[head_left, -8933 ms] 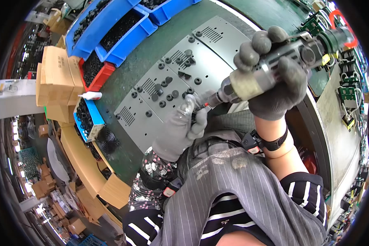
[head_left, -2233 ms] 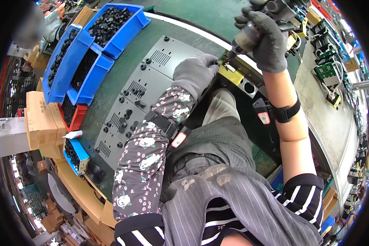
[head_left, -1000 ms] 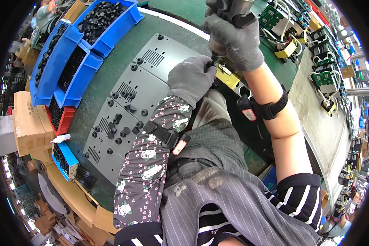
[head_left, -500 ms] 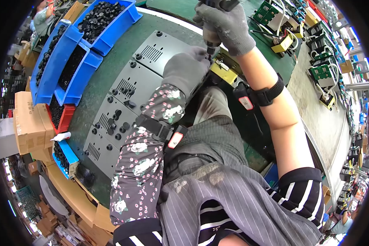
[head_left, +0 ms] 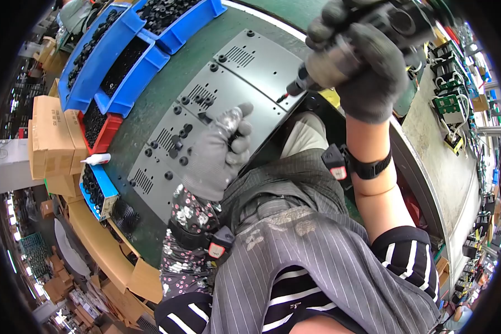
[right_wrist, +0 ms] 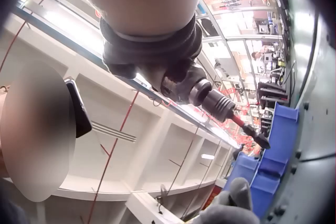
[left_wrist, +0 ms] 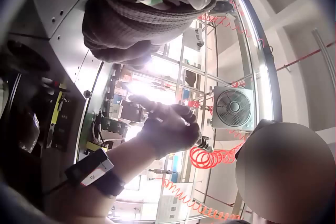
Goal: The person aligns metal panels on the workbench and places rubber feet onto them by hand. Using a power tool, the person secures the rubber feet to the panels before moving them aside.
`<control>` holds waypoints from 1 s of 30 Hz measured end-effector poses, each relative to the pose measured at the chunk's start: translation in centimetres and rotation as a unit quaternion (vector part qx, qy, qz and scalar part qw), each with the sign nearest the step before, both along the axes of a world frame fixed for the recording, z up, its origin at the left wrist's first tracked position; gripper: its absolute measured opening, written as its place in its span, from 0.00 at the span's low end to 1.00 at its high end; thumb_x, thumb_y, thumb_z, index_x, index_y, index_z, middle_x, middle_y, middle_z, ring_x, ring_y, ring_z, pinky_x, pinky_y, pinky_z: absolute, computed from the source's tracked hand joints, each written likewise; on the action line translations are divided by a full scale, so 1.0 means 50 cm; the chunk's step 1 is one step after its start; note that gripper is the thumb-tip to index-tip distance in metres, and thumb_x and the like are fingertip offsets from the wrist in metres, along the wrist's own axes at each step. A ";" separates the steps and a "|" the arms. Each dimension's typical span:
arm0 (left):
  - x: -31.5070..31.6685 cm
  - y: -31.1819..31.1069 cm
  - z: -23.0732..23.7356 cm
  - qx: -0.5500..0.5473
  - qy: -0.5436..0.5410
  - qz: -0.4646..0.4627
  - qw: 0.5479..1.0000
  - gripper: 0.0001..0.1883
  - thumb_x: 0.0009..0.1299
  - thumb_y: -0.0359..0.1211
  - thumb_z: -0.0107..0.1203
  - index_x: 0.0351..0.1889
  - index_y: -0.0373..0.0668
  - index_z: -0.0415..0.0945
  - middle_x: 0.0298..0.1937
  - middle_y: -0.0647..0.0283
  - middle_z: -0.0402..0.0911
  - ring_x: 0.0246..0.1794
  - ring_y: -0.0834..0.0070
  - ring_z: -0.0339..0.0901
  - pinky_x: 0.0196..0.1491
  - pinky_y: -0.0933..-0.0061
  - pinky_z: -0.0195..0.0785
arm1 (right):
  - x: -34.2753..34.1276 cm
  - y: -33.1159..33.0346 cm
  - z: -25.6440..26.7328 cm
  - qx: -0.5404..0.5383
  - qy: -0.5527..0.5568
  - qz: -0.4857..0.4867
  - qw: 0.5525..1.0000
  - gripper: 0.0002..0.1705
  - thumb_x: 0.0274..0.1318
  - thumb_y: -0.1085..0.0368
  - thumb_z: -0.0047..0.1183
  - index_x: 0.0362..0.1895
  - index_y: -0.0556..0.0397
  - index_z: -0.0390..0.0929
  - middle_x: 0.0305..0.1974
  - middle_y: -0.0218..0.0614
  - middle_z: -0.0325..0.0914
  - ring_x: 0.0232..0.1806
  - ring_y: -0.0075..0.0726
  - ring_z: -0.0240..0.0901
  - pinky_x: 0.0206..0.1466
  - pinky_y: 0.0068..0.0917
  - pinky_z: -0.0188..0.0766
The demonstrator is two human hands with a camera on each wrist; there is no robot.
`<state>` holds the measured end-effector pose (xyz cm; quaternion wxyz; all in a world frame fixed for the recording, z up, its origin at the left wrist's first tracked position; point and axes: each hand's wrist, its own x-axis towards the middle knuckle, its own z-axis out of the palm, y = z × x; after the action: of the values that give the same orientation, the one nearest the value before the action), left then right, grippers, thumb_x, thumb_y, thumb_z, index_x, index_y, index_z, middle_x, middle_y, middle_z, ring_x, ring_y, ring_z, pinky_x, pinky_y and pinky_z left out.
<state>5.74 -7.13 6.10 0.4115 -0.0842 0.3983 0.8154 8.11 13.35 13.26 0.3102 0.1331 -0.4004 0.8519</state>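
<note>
In the head view my gloved right hand (head_left: 367, 72) grips a power screwdriver (head_left: 324, 68), tilted so that its bit (head_left: 284, 98) points down and left over the slotted grey metal panels (head_left: 261, 83). The right wrist view shows the bit (right_wrist: 257, 137) bare at the end of the chuck. My gloved left hand (head_left: 211, 161) hovers over the near part of the panels, its fingers bent and thumb stretched forward. I cannot tell whether anything sits between its fingertips. Several black rubber feet (head_left: 176, 142) lie loose on the panels beside it.
Blue bins (head_left: 129, 83) of small black parts stand at the back left, with a red bin (head_left: 103, 133) beside them. A white bottle (head_left: 97, 159) lies on a small blue box (head_left: 97, 192). Circuit boards (head_left: 451, 103) line the right side.
The screwdriver has swung from steep at the yellow part to slanted over the panels. My left hand has drawn back and left, away from the bit, and the head view has shifted.
</note>
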 end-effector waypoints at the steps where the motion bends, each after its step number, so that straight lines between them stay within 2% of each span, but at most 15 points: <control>1: 0.012 -0.010 -0.010 -0.001 0.000 0.004 1.000 0.15 0.74 0.36 0.43 0.51 0.33 0.66 0.30 0.68 0.70 0.19 0.89 0.62 0.15 0.91 0.55 | 0.015 -0.020 0.008 -0.043 -0.015 0.015 0.999 0.22 0.40 0.71 0.51 0.46 0.60 0.69 0.32 0.40 0.73 0.30 0.40 0.73 0.34 0.34 0.74; 2: 0.022 -0.021 -0.020 0.010 -0.015 0.009 1.000 0.16 0.74 0.37 0.44 0.51 0.34 0.66 0.29 0.69 0.70 0.19 0.89 0.62 0.15 0.91 0.54 | 0.015 -0.047 0.017 -0.070 0.059 0.005 0.996 0.22 0.40 0.72 0.49 0.45 0.60 0.69 0.31 0.41 0.73 0.30 0.42 0.73 0.34 0.33 0.74; 3: 0.032 -0.029 -0.025 0.022 -0.030 0.014 0.999 0.16 0.73 0.38 0.45 0.50 0.34 0.67 0.28 0.69 0.70 0.19 0.89 0.62 0.15 0.91 0.54 | 0.019 -0.051 0.005 0.010 0.058 -0.019 0.998 0.22 0.40 0.71 0.51 0.46 0.58 0.69 0.31 0.39 0.72 0.31 0.38 0.73 0.34 0.30 0.73; 5: 0.045 -0.038 -0.026 0.000 -0.037 0.024 0.999 0.17 0.74 0.42 0.44 0.47 0.35 0.69 0.26 0.70 0.70 0.16 0.88 0.61 0.13 0.90 0.53 | 0.024 -0.028 -0.104 0.119 0.018 -0.046 0.992 0.22 0.50 0.67 0.49 0.52 0.58 0.66 0.40 0.40 0.74 0.39 0.42 0.74 0.43 0.37 0.71; 6: 0.051 -0.045 -0.032 0.001 -0.036 0.003 0.999 0.18 0.74 0.44 0.43 0.46 0.37 0.70 0.24 0.71 0.69 0.15 0.88 0.60 0.12 0.90 0.51 | 0.026 -0.037 -0.097 0.121 0.018 -0.044 0.992 0.22 0.50 0.67 0.49 0.52 0.58 0.66 0.40 0.40 0.74 0.39 0.42 0.74 0.43 0.37 0.71; 9: 0.062 -0.051 -0.041 -0.002 -0.057 0.006 0.998 0.22 0.74 0.48 0.39 0.45 0.39 0.71 0.21 0.74 0.68 0.11 0.88 0.56 0.10 0.89 0.47 | 0.039 -0.078 -0.052 0.059 0.005 0.039 0.997 0.26 0.47 0.64 0.47 0.54 0.56 0.64 0.41 0.40 0.69 0.39 0.40 0.67 0.41 0.34 0.65; 11: 0.064 -0.062 -0.048 0.064 -0.072 -0.032 0.995 0.21 0.74 0.47 0.41 0.43 0.35 0.71 0.23 0.69 0.71 0.15 0.86 0.59 0.12 0.88 0.51 | 0.041 -0.099 -0.033 0.017 -0.006 0.099 0.995 0.29 0.45 0.62 0.47 0.55 0.55 0.62 0.42 0.39 0.66 0.39 0.38 0.63 0.40 0.32 0.61; 12: 0.069 -0.059 -0.034 0.009 -0.040 -0.028 0.999 0.21 0.74 0.48 0.40 0.42 0.38 0.71 0.20 0.71 0.67 0.13 0.87 0.58 0.11 0.88 0.49 | 0.037 -0.100 -0.038 0.038 0.023 0.106 0.993 0.29 0.46 0.62 0.46 0.55 0.55 0.62 0.41 0.39 0.66 0.39 0.39 0.63 0.41 0.32 0.62; 14: 0.077 -0.058 -0.017 -0.009 -0.041 -0.018 0.999 0.20 0.74 0.48 0.40 0.41 0.40 0.71 0.20 0.71 0.67 0.13 0.87 0.57 0.11 0.89 0.48 | 0.033 -0.106 -0.044 0.036 0.049 0.116 0.991 0.29 0.46 0.62 0.46 0.56 0.55 0.62 0.41 0.40 0.66 0.39 0.39 0.64 0.41 0.33 0.62; 17: 0.078 -0.060 -0.017 -0.038 -0.049 -0.026 0.998 0.19 0.74 0.49 0.40 0.40 0.43 0.71 0.18 0.72 0.65 0.11 0.87 0.55 0.10 0.88 0.47 | 0.033 -0.110 -0.054 0.025 0.092 0.118 0.988 0.30 0.46 0.63 0.46 0.57 0.56 0.62 0.41 0.41 0.67 0.38 0.39 0.64 0.41 0.33 0.63; 19: 0.080 -0.056 -0.015 -0.047 -0.058 -0.038 0.996 0.19 0.74 0.49 0.40 0.40 0.44 0.70 0.18 0.72 0.65 0.10 0.87 0.55 0.10 0.88 0.46 | 0.042 -0.111 -0.055 0.062 0.108 0.098 0.987 0.29 0.47 0.63 0.46 0.57 0.56 0.63 0.40 0.41 0.67 0.38 0.39 0.65 0.41 0.31 0.64; 23: 0.094 -0.027 -0.015 -0.053 -0.015 0.029 0.998 0.19 0.73 0.48 0.41 0.42 0.42 0.71 0.22 0.73 0.67 0.14 0.89 0.58 0.14 0.91 0.49 | 0.052 -0.111 -0.065 0.022 0.112 0.087 0.990 0.29 0.47 0.63 0.46 0.56 0.56 0.64 0.40 0.40 0.68 0.39 0.37 0.65 0.41 0.31 0.64; 25: 0.099 -0.028 -0.025 -0.040 -0.004 0.068 0.997 0.19 0.73 0.47 0.43 0.45 0.41 0.73 0.24 0.74 0.69 0.16 0.90 0.60 0.16 0.92 0.52 | 0.058 -0.110 -0.065 -0.015 0.039 0.017 0.999 0.27 0.48 0.62 0.48 0.54 0.57 0.64 0.40 0.38 0.68 0.38 0.36 0.64 0.41 0.32 0.63; 29: 0.085 -0.053 -0.052 -0.065 0.094 -0.023 0.993 0.19 0.72 0.44 0.47 0.51 0.39 0.73 0.26 0.74 0.72 0.22 0.89 0.67 0.23 0.89 0.60 | 0.041 -0.050 -0.097 -0.145 -0.009 0.011 0.989 0.27 0.44 0.64 0.52 0.51 0.61 0.65 0.37 0.41 0.67 0.37 0.38 0.64 0.40 0.33 0.66; 30: 0.077 -0.050 -0.056 -0.190 0.277 0.027 0.941 0.20 0.71 0.45 0.48 0.49 0.39 0.74 0.28 0.72 0.75 0.25 0.87 0.70 0.24 0.86 0.63 | 0.040 -0.034 -0.106 -0.164 -0.012 0.006 0.986 0.26 0.44 0.65 0.52 0.50 0.62 0.66 0.37 0.41 0.67 0.37 0.38 0.64 0.40 0.34 0.66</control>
<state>9.61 -9.62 3.27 0.2386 0.0578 0.6417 0.7266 10.13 11.64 7.96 0.3182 0.0727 -0.2583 0.9093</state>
